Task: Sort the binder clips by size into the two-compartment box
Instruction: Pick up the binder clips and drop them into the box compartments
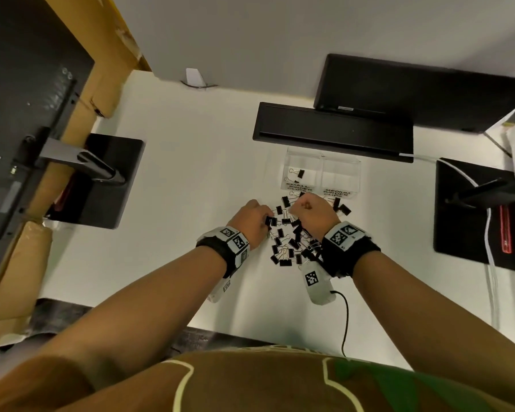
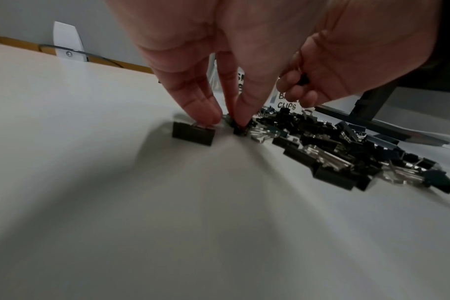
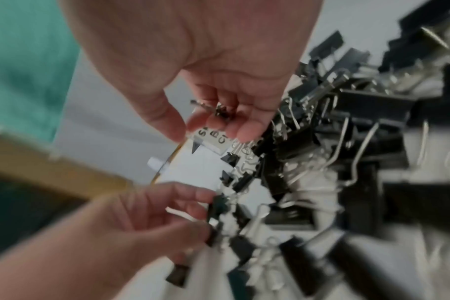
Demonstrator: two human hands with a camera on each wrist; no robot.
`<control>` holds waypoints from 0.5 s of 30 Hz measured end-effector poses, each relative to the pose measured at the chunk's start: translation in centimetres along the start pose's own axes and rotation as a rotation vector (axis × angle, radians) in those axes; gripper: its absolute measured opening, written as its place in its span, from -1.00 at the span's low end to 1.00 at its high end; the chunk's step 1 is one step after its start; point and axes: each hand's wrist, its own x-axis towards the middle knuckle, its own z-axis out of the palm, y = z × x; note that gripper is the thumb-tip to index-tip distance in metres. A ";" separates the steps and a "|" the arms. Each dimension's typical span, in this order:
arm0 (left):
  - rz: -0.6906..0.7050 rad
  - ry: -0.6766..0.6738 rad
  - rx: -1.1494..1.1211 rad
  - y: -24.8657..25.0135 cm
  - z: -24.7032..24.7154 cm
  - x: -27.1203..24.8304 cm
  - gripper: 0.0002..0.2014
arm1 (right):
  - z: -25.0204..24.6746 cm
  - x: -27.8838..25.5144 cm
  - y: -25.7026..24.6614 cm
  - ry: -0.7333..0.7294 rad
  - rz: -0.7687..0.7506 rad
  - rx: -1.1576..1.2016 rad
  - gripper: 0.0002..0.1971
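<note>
Left hand [image 2: 244,60] pinches a small clip [image 2: 240,130] (fingertips down); right hand [image 1: 312,214] curls round small clips [image 3: 222,110]

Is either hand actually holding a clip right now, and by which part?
Left hand pinches a small clip by its black body. Right hand curls around small clips; which part, I cannot tell.

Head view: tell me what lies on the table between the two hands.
Between the left hand and the right hand lie loose black binder clips, the far part of the pile spread on the white table. The head view shows it best.
</note>
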 end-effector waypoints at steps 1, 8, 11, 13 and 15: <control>-0.005 -0.005 0.011 0.0 0.0 0.0 -0.70 | 0.2 0.0 0.1 0.012 -0.046 -0.148 -0.96; -0.021 0.031 -0.013 0.1 0.0 -0.4 -0.82 | 1.5 0.6 1.0 -0.077 -0.202 -0.663 -0.72; -0.012 0.040 -0.054 0.3 0.1 -0.8 -0.90 | 1.8 0.8 1.2 -0.100 -0.213 -0.739 -0.75; -0.017 0.040 -0.077 0.3 0.1 -1.0 -0.86 | 2.1 0.8 1.2 -0.112 -0.222 -0.792 -0.77; -0.032 0.043 -0.084 0.4 0.2 -1.1 -0.82 | 2.1 0.7 1.2 -0.107 -0.227 -0.792 -0.78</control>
